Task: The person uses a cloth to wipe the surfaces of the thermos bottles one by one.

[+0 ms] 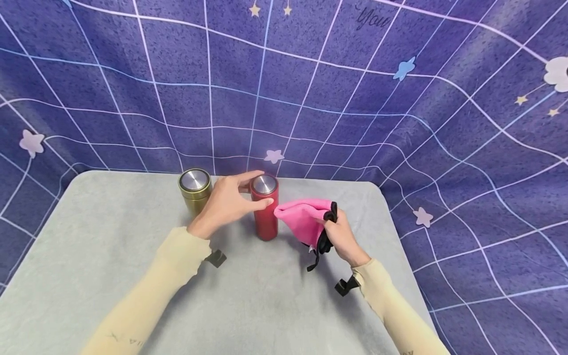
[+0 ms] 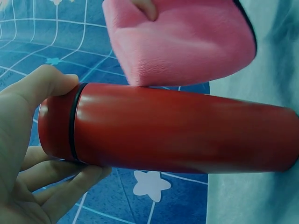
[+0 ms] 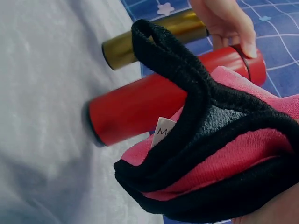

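A red vacuum flask (image 1: 267, 217) with a steel-topped lid stands upright on the table. My left hand (image 1: 228, 199) grips it around the lid, thumb on the near side and fingers behind. The left wrist view shows the thumb and fingertips at the dark ring below the lid (image 2: 57, 123). In my right hand (image 1: 340, 234) is a folded pink cloth (image 1: 301, 219) with black edging and a small white label (image 3: 162, 130). The cloth's tip comes right up to the flask's side. Part of the right hand is hidden by the cloth in the right wrist view.
An olive-gold flask (image 1: 195, 190) stands left of the red one, partly behind my left hand and wrist. The grey-white table (image 1: 275, 305) ends at the back against a blue-purple curtain (image 1: 230, 113) with a grid and star pattern.
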`<state>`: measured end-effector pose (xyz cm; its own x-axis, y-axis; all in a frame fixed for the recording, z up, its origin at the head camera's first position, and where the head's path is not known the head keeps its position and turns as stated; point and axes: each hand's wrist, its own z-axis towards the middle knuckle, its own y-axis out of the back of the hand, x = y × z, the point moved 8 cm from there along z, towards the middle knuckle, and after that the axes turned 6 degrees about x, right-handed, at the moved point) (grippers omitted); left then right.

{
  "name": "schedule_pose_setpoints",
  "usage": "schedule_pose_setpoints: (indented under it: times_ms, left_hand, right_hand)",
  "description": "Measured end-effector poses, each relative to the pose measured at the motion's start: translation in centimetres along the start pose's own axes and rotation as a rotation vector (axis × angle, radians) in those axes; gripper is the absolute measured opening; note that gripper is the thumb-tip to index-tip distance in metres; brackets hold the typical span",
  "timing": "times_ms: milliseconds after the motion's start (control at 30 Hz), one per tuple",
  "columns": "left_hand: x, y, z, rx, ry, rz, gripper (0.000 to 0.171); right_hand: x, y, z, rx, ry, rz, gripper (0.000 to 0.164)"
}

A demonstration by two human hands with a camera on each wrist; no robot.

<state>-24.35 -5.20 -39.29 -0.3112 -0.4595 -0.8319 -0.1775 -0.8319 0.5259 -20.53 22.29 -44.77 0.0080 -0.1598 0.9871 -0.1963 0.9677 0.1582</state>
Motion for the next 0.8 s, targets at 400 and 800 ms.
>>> schedule_pose_setpoints:
  times_ms: [400,800]
  left_hand:
    - [0.4,-0.5,-0.7,-0.064,-0.046,-0.045,0.067]
    - [2.3,-3.8,-1.7,-0.078,-0.024,-0.189,0.073]
  right_hand:
    - [1.9,1.4,1.4,-0.051,0.017,0.036,0.033]
    - [5.2,1.2,3.1,0.012,0.133,0.119,0.045]
